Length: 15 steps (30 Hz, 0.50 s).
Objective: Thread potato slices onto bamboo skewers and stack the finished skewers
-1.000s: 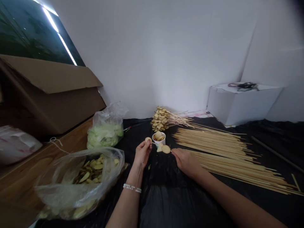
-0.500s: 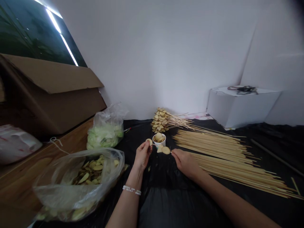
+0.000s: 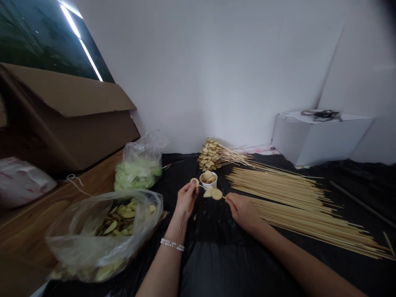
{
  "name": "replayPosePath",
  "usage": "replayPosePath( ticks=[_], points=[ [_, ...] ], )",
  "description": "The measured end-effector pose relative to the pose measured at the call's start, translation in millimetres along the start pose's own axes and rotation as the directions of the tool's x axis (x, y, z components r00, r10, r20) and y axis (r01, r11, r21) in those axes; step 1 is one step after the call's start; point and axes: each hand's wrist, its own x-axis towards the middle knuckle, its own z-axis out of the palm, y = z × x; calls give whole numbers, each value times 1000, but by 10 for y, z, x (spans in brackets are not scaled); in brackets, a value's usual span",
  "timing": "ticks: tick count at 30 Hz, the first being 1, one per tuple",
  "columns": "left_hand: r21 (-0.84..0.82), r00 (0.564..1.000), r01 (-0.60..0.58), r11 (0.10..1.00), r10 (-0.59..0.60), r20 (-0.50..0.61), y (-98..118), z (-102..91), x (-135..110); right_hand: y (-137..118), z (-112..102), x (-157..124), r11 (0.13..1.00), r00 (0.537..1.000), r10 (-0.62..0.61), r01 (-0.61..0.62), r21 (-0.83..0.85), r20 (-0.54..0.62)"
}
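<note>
My right hand (image 3: pixel 243 209) grips a thin wooden skewer (image 3: pixel 225 197) near its end. Two pale potato slices (image 3: pixel 216 194) are threaded on it. In my left hand (image 3: pixel 187 199), a round potato slice (image 3: pixel 194 182) is pinched between thumb and fingers, at the skewer's other end; whether the tip has pierced it I cannot tell. Just behind the skewer stands a white paper cup (image 3: pixel 212 184) with potato slices inside. A heap of loaded potato skewers (image 3: pixel 209 154) lies beyond the cup, their sticks pointing right.
Bare skewers (image 3: pixel 278 187) are spread in bundles on the black sheet (image 3: pixel 213 264) to the right. At left sit an open plastic bag of slices (image 3: pixel 120 218), a bag of pale green pieces (image 3: pixel 137 171) and a cardboard box (image 3: pixel 77 136). A white box (image 3: pixel 321 138) stands at back right.
Both hands keep their grips on the slice and skewer. The threaded slices sit slightly farther right and higher in view; the whole scene has shifted a little with the camera.
</note>
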Motion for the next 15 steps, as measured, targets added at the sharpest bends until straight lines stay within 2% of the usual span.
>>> replayPosePath(
  ticks=[3,10,15],
  points=[
    [2,1000,5,1000,-5,-2,-8,2,-6,-5,-13,-3,1000,1000,-2,2,21,-5],
    [7,1000,24,1000,-24,15,-14,24,-34,3,-5,-4,1000,998,25,-24,-13,61],
    [4,1000,24,1000,-24,15,-10,34,-42,11,-15,7,1000,1000,17,-17,5,-1]
  ],
)
